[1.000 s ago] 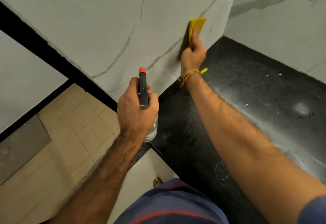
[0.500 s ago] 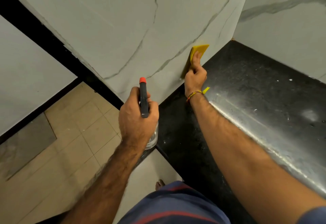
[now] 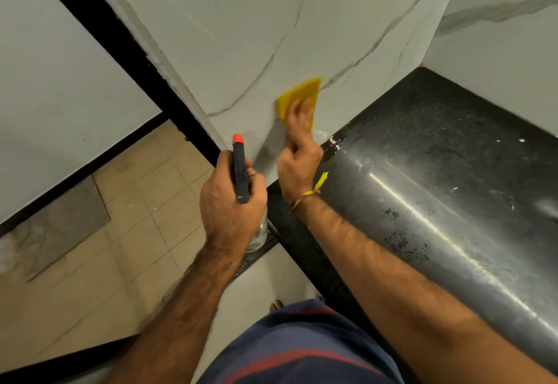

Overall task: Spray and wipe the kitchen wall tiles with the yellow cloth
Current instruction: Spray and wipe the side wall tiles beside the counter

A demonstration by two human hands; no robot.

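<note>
White marble-look wall tiles (image 3: 241, 36) with thin grey veins fill the upper part of our view, meeting a glossy black stone countertop (image 3: 437, 172) at the lower right and a beige tiled floor (image 3: 126, 217) far below on the left.

We judge ourselves to be in the wiping half of the job. Our right hand (image 3: 297, 157) presses the small yellow cleaning cloth (image 3: 297, 95) flat against the wall tile, low down, just above the seam with the countertop; the fingers lie fairly straight over the cloth, pushing it rather than bunching it. Our left hand (image 3: 229, 199) curls round the clear spray bottle with the dark trigger head and orange nozzle tip (image 3: 240, 169), held upright and apart from the wall, nozzle towards the tile.

How much is done we can only estimate. A faint wet-looking streak shows on the tile just left of the cloth, and small white flecks sit on the countertop edge near the seam, so this lower patch seems sprayed and partly wiped. Whether the upper tile and the adjoining wall on the right have been cleaned we cannot tell; they may remain.
</note>
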